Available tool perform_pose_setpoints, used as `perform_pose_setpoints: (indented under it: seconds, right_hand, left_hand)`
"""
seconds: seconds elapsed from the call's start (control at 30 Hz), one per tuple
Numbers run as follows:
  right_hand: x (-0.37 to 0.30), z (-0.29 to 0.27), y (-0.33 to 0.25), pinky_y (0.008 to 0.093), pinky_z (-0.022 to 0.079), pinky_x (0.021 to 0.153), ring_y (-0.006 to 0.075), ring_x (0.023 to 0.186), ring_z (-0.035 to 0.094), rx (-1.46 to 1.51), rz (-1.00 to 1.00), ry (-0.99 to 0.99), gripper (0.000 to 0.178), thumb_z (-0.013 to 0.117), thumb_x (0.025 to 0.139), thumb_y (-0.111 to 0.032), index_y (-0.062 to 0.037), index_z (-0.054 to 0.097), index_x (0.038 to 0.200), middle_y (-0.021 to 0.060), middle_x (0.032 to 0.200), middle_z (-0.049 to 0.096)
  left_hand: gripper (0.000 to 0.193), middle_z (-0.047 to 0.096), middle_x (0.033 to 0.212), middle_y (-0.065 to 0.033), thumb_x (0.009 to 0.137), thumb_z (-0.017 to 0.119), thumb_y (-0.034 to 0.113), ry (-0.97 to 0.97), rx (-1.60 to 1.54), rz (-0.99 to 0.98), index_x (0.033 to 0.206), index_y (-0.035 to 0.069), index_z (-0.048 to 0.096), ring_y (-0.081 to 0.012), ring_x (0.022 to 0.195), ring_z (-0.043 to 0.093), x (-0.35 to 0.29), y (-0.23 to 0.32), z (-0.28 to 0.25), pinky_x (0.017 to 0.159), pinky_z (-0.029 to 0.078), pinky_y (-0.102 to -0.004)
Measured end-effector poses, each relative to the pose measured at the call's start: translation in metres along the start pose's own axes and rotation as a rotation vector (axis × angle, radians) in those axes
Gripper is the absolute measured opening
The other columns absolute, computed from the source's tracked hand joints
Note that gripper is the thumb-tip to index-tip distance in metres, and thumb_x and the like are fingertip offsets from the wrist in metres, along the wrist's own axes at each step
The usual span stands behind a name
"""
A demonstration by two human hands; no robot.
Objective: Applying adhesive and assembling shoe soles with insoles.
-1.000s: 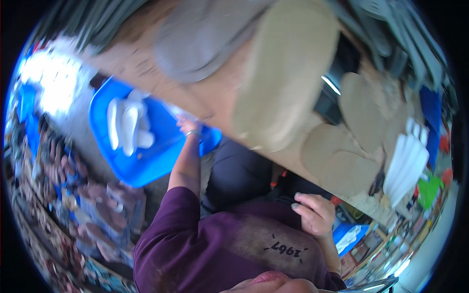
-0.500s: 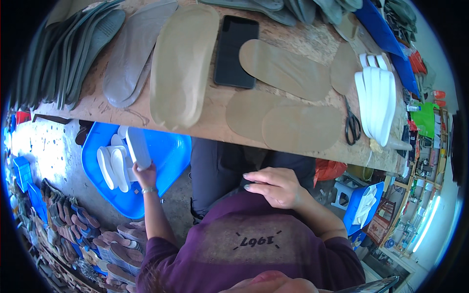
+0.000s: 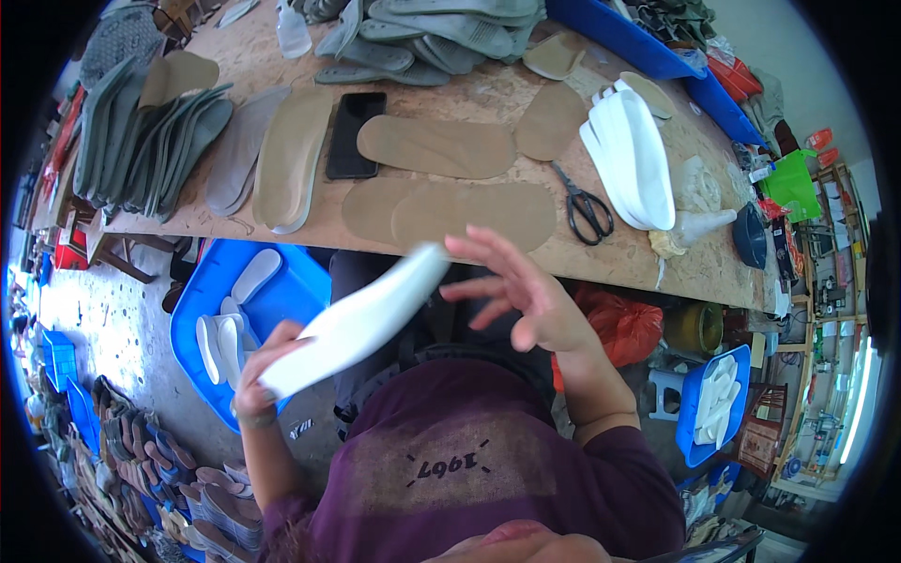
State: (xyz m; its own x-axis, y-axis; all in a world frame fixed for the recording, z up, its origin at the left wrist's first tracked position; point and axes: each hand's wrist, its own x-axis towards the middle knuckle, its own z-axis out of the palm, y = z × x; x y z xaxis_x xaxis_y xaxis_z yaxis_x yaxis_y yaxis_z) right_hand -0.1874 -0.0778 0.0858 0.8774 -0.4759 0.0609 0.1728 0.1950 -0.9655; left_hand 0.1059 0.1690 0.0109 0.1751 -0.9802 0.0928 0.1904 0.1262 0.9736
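Observation:
A white shoe sole (image 3: 361, 324), blurred by motion, is held up in front of my body. My left hand (image 3: 266, 371) grips its lower left end, with the thumb and fingers closed round it. My right hand (image 3: 516, 291) is open with its fingers spread, just past the sole's other end; nothing is in it. To the left, below the table edge, a blue tub (image 3: 308, 272) holds several more white soles (image 3: 221, 342). Tan insoles (image 3: 479, 208) lie flat on the table beyond my hands.
On the wooden table (image 3: 310, 242) are a black phone (image 3: 356, 131), black scissors (image 3: 587, 211) and a stack of white soles (image 3: 627, 164). Grey insoles lean at the left (image 3: 141, 155); a pile of grey ones (image 3: 441, 42) lies far back. Another blue tub (image 3: 693, 441) stands right.
My left hand has lifted the white sole out of the blue tub and brought it right, before my body. My right hand has risen toward the table edge and spread its fingers. The view has shifted.

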Motion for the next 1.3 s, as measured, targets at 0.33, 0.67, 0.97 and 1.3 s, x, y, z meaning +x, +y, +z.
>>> perform_pose_setpoints:
  seconds: [0.33, 0.67, 0.97, 1.3]
  right_hand:
    - [-0.102, -0.115, 0.003, 0.0415, 0.046, 0.1, 0.0264, 0.115, 0.058, -0.014, -0.293, 0.808, 0.043, 0.058, 0.093, -0.025, -0.0022, 0.05, 0.129, 0.018, 0.127, 0.056]
    - [-0.134, -0.122, -0.022, 0.0454, 0.037, 0.108, 0.0309, 0.127, 0.047, 0.471, -0.451, 0.5, 0.072, 0.057, 0.092, -0.039, 0.0063, 0.031, 0.142, 0.0187, 0.136, 0.048]
    - [-0.098, -0.165, -0.03, 0.0398, 0.05, 0.093, 0.0247, 0.113, 0.057, 0.137, -0.553, 1.124, 0.044, 0.053, 0.088, -0.002, 0.0015, 0.046, 0.131, 0.0131, 0.123, 0.057]
    - [-0.082, -0.265, -0.019, 0.0439, 0.049, 0.093, 0.0325, 0.118, 0.05, -0.571, -0.407, 1.425, 0.051, 0.062, 0.089, -0.01, -0.0023, 0.042, 0.136, 0.0189, 0.131, 0.047]
  left_hand:
    - [0.043, 0.046, 0.127, -0.0131, 0.078, 0.061, 0.005, -0.341, 0.172, 0.289, 0.121, 0.003, 0.062, -0.0279, 0.121, 0.045, 0.191, 0.009, 0.144, 0.103, 0.037, -0.0379]
    - [0.046, 0.051, 0.116, -0.0092, 0.067, 0.057, -0.01, -0.448, 0.462, 0.536, 0.108, 0.006, 0.069, -0.0305, 0.122, 0.045, 0.217, -0.019, 0.164, 0.099, 0.041, -0.0377]
    - [0.062, 0.032, 0.148, -0.019, 0.078, 0.06, -0.007, -0.126, 0.287, 0.443, 0.137, 0.004, 0.045, -0.0333, 0.135, 0.038, 0.207, -0.013, 0.169, 0.107, 0.038, -0.0407]
    - [0.031, 0.055, 0.109, -0.0099, 0.088, 0.05, -0.007, 0.584, 0.419, -0.035, 0.117, 0.0, 0.059, -0.0164, 0.085, 0.064, 0.031, -0.109, 0.05, 0.074, 0.05, -0.0265]
